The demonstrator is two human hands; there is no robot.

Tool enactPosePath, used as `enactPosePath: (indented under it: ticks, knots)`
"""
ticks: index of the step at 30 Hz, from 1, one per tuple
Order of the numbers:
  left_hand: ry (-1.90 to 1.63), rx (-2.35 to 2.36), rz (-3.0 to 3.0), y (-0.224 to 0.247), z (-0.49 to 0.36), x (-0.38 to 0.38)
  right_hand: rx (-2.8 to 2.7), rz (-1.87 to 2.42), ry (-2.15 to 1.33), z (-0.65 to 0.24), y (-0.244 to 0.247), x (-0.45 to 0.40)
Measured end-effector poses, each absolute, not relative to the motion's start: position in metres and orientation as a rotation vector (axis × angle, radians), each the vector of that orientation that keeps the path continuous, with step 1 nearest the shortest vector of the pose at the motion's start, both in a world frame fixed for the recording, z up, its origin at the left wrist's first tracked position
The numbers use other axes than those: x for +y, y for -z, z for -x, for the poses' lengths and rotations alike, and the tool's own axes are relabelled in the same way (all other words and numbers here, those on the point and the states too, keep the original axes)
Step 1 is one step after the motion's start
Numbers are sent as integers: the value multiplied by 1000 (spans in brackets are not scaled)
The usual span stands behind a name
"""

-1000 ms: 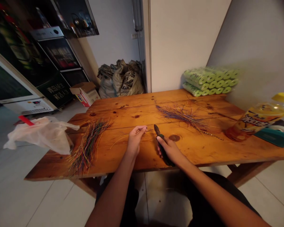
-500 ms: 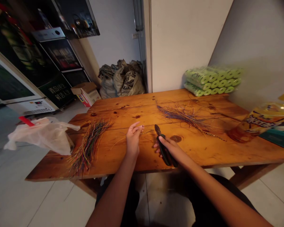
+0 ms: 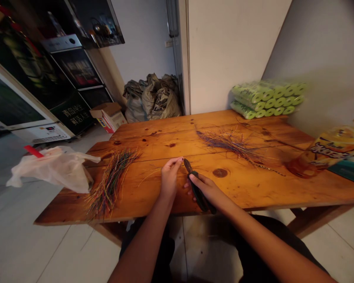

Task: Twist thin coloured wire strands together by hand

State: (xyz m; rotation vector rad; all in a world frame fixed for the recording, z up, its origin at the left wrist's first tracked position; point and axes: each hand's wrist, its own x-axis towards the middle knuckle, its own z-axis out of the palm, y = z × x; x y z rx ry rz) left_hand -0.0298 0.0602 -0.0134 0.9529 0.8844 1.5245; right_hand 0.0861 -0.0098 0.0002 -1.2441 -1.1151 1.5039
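- Pressing thumb and forefinger together, the left grip (image 3: 169,177) seems to pinch a thin wire (image 3: 149,175), though the strand is too fine to be sure.
- The right grip (image 3: 208,192) is closed around the dark handles of a pair of pliers (image 3: 196,192), whose tips point toward the left grip and look closed.
- The pliers' tips sit just beside the left fingertips, so a slip could nick a finger.
- A bundle of colored wires (image 3: 109,184) lies on the wooden counter (image 3: 253,192) left of the left grip, with its ends close to the front edge; a careless sweep of the arm could knock strands off.
- A looser wire pile (image 3: 227,143) lies beyond the right grip; stray strands could tangle or catch on the pliers.
- Far right of the right grip stands a clear plastic bottle (image 3: 330,147) holding amber liquid, and a knock could spill it.
- Left of the bundle, a white plastic bag (image 3: 54,171) lies slumped; its contents cannot be told.
- Far beyond the grips, on the floor, bulging sacks (image 3: 152,98) and a cardboard box (image 3: 107,116) hide what they hold.
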Motion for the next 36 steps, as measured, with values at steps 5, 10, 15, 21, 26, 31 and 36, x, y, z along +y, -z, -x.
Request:
enactPosePath:
  ticks: [5,10,15,21,26,31,36]
  knots:
    - [-1529,926,-999,14,30,60,-1155,1265,-1483,-86,1,-9]
    - [-1544,1003,-1064,7,32,58,-1186,1282,-1466,-87,4,-7]
    - [-1509,1048,-1116,1,33,56,-1198,1283,-1440,-89,4,-7]
    - [-1495,1028,-1204,0,35,57,-1159,1256,-1477,-89,5,-6]
    - [-1515,1010,-1194,-3,32,55,-1142,1229,-1503,-89,5,-6]
    - [-1530,1035,-1224,-3,31,52,-1163,1231,-1486,-90,1,-7]
    - [-1582,1058,-1197,2,34,53,-1159,1275,-1473,-91,-2,-8]
